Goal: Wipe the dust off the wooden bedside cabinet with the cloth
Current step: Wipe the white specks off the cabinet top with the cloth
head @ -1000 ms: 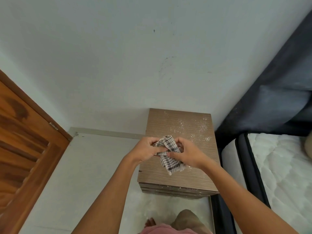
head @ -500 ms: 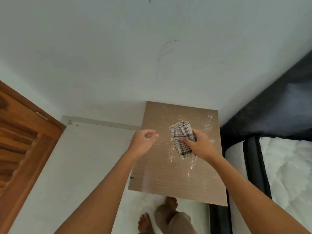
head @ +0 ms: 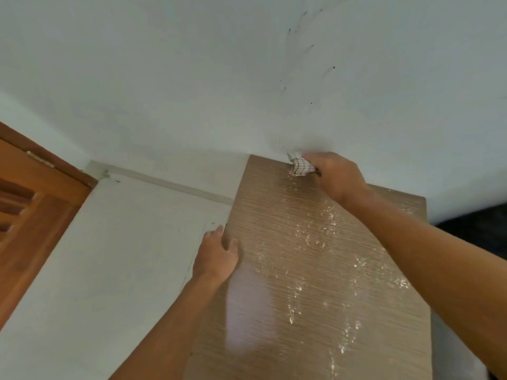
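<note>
Lower centre, dust (head: 329,223) is speckling the cabinet (head: 274,270); I'm judging a fast pull could flick it onto the floor. Mid-frame, my left hand (head: 218,256) is resting relaxed on its edge. Upper right, my right hand (head: 336,174) is gripping the cloth (head: 300,167) by the wall (head: 247,78).

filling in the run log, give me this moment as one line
phase: wiping | right hand: grips cloth at cabinet back edge | left hand: touches left edge | dust: white specks across top

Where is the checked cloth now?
In the head view, the cloth is bunched in the right hand at the far edge of the cabinet, against the wall.
</note>
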Available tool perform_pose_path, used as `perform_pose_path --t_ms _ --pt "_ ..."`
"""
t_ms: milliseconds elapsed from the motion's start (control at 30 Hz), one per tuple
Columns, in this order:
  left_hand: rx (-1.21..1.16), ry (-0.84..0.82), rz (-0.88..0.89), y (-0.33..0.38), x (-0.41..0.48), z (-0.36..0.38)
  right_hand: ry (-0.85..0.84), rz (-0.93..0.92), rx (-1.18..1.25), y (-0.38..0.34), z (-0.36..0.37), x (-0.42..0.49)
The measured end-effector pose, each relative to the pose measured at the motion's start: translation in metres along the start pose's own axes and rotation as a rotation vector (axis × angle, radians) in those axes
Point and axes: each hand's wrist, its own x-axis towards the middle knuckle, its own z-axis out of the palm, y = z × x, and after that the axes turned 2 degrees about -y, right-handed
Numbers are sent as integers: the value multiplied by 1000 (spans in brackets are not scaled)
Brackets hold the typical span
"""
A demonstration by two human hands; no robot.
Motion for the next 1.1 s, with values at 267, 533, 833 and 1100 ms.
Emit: perform_pose_path --t_ms 267,533,833,1100 --pt "-114 152 -23 -19 28 11 -79 -46 -62 8 71 32" --pt "-258 121 -92 -25 36 9 -139 70 176 -1 93 7" --pt "-321 32 -174 -28 44 2 -184 -91 184 -43 104 -67" --pt "-332 33 -156 -30 47 2 -211 -203 213 -96 123 -180"
